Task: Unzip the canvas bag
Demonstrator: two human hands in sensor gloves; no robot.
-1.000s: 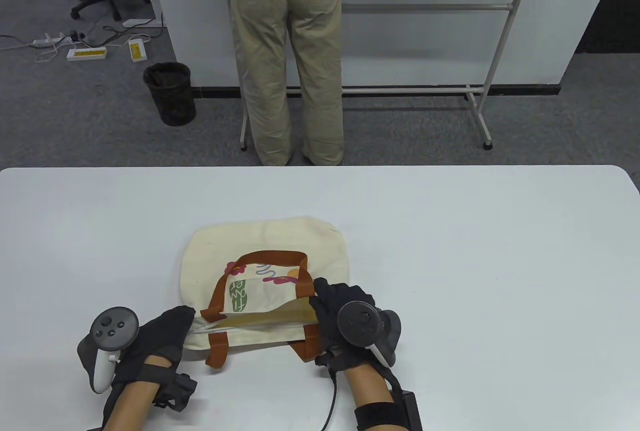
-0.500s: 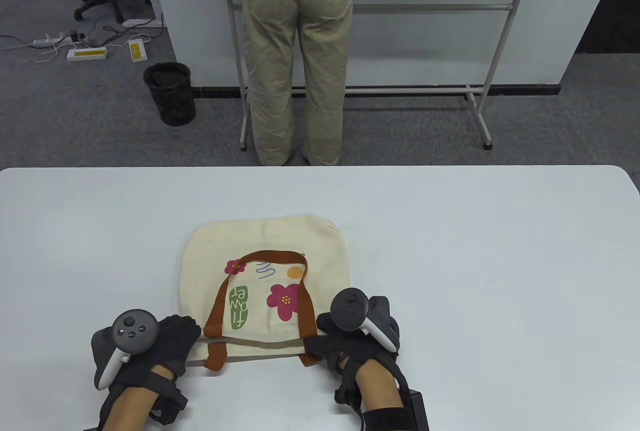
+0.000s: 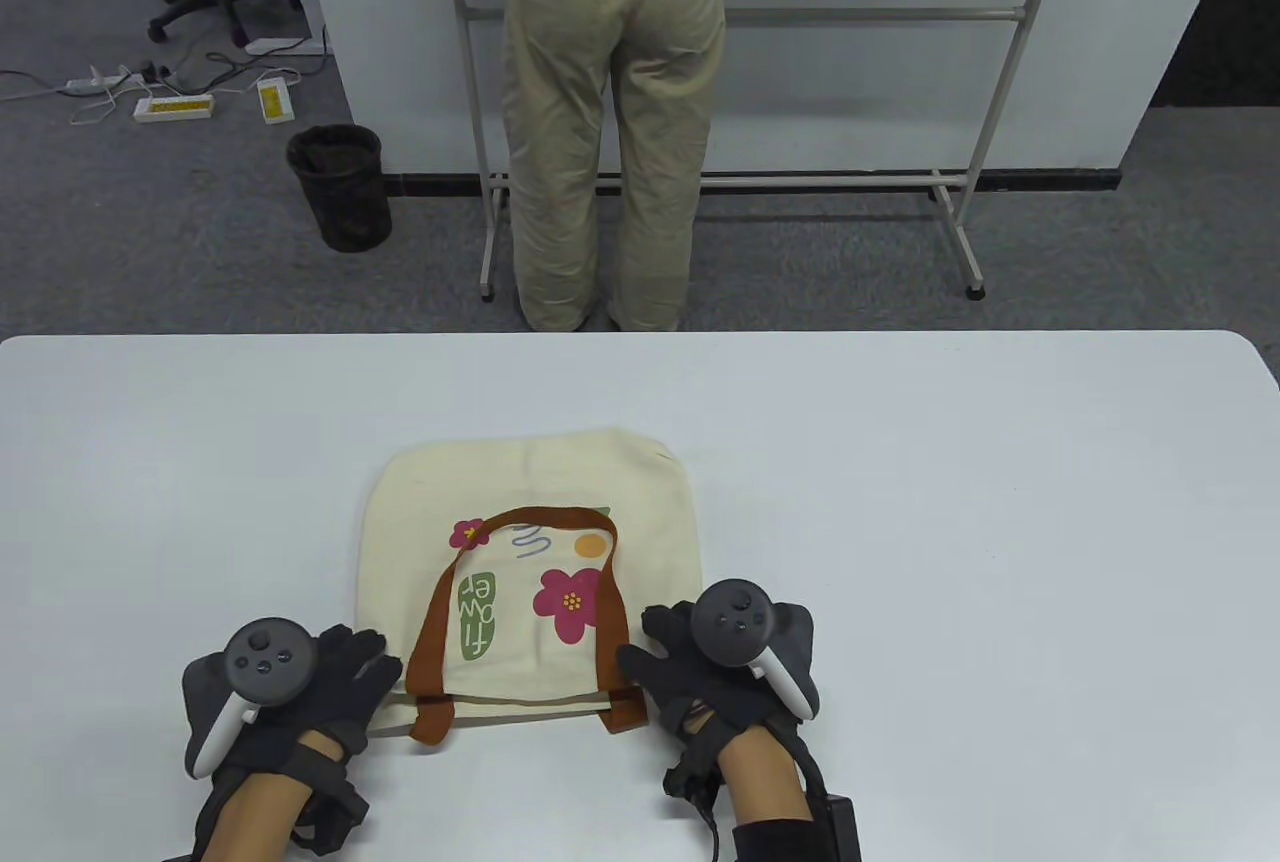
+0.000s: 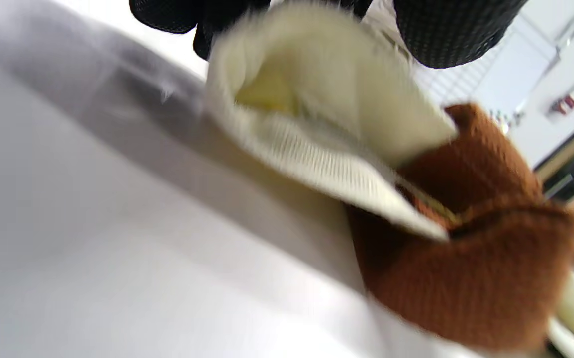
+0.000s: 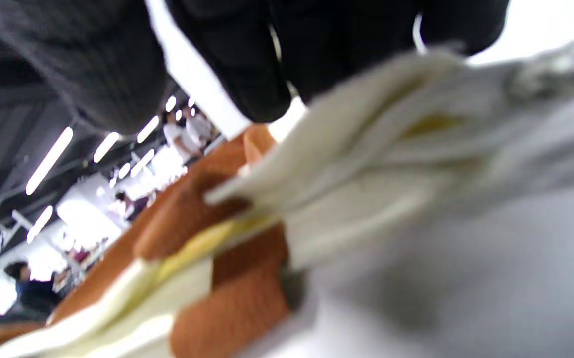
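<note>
Nearest the person, the left hand [image 3: 330, 692] rests on the left end of the canvas bag's mouth, fingers spread flat in the table view; the left wrist view shows fingertips [image 4: 458, 35] on the cream corner, though whether they pinch it I cannot tell. The right hand [image 3: 700, 682] lies at the right end beside the brown handle [image 3: 620, 662], fingers loosely extended over the edge; its grip is likewise unclear in the blurred right wrist view.

The canvas bag [image 3: 530, 522] lies flat on the white table [image 3: 950, 522], mouth toward the person, flower print up, 2 handle straps folded over it. No zipper pull is visible.

To do this step well, I judge that 1 hand should pin the fabric end taut while the other finds the pull and draws it straight along the mouth, keeping the handles clear.

Beyond the table stand a bystander [image 3: 610, 102], a whiteboard stand [image 3: 990, 152] and a bin [image 3: 340, 187].
</note>
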